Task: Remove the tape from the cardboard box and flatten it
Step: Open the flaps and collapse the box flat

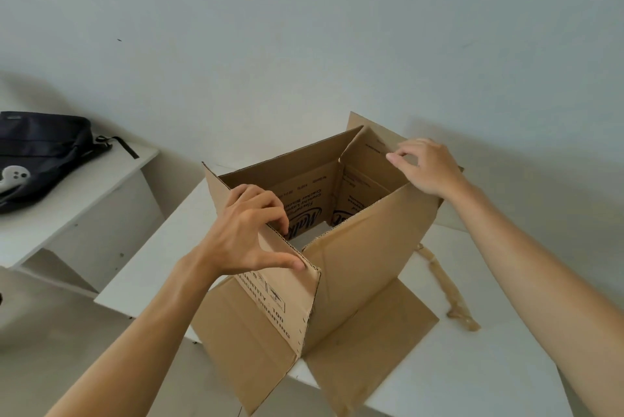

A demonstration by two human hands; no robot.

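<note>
White worktop (472,366): open brown cardboard box (354,264) stands between the hands, left hand (246,231) pinching near corner, right hand (429,166) pinching far corner, diagonally opposite; collapse along that diagonal.

The left hand's (246,231) fingertips hide inside the box (354,247). The picture's left edge cuts off the bag (40,153). The print inside the box is partly hidden.

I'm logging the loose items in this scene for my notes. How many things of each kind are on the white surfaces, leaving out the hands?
Cardboard box: 1, open and standing on the white table
Strip of peeled brown tape: 1, on the table to the right of the box
Dark bag: 1, on the lower white shelf to the left
Total: 3
</note>
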